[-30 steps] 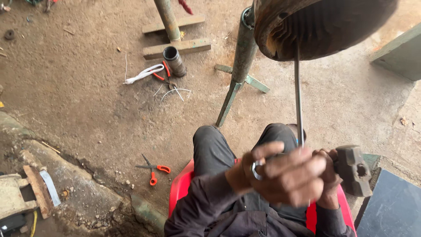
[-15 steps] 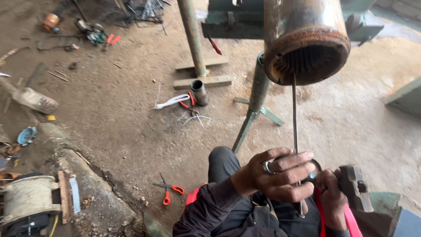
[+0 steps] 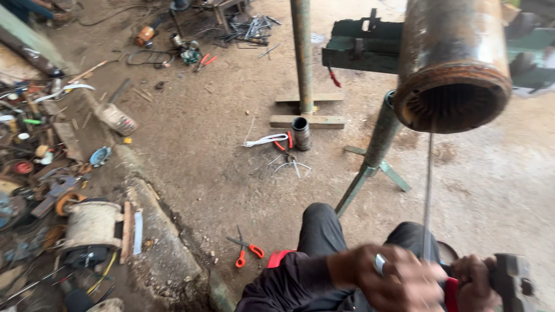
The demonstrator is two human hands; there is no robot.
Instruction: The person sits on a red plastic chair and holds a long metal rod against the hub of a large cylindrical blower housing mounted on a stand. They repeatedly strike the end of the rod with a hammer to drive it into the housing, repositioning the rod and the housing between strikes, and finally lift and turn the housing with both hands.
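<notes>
Looking down through the head camera, the person sits low on a red seat with both hands at the bottom right of the picture. The left hand, blurred and wearing a ring, is closed around the lower end of a thin metal rod. The right hand is clenched beside it; it seems to grip a grey blocky tool, though the blur hides exactly how the fingers lie.

The rod's long axis runs nearly straight up from the hands into the open mouth of a rusty cylindrical housing, which hangs above and ahead of them on a green metal stand. The left hand is the nearer one to the rod; the right sits just to its side.

Below lies a bare dirt and concrete floor. Orange-handled scissors lie near the person's knee, and a short metal pipe piece stands by a white strip further out. At the left edge sits a wound coil among scattered scrap parts.
</notes>
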